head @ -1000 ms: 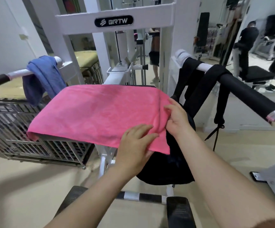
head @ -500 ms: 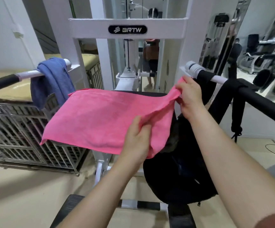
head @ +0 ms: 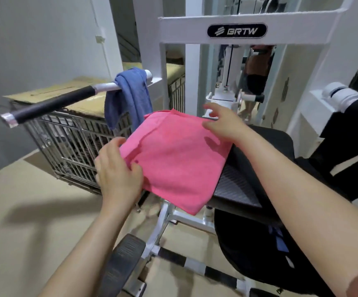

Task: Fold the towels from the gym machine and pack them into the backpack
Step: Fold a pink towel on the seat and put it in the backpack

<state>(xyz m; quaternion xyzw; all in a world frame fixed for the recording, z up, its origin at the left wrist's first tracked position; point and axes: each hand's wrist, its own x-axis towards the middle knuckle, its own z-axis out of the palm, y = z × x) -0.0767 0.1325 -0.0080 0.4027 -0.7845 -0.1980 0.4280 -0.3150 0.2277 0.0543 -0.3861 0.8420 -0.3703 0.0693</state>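
Note:
A pink towel [head: 173,159] lies folded in half on the black seat pad [head: 261,144] of the white gym machine [head: 235,31]. My left hand [head: 118,174] grips the towel's near left edge, thumb on top. Over the far right edge my right hand [head: 225,123] rests with fingers spread, holding nothing. A blue towel [head: 128,97] hangs over the machine's left handle bar [head: 51,106]. The black backpack [head: 259,266] hangs at the lower right, below my right forearm, its straps [head: 345,133] looped over the right handle bar.
A metal wire cage [head: 73,146] topped with cardboard stands left of the seat. A black footplate [head: 122,264] and a striped bar sit low in front. A mirror behind the machine reflects a person.
Both hands carried the towel's right side over to the left, folding it in half on the seat. The right hand let go and now lies flat. The view shifted right and closer.

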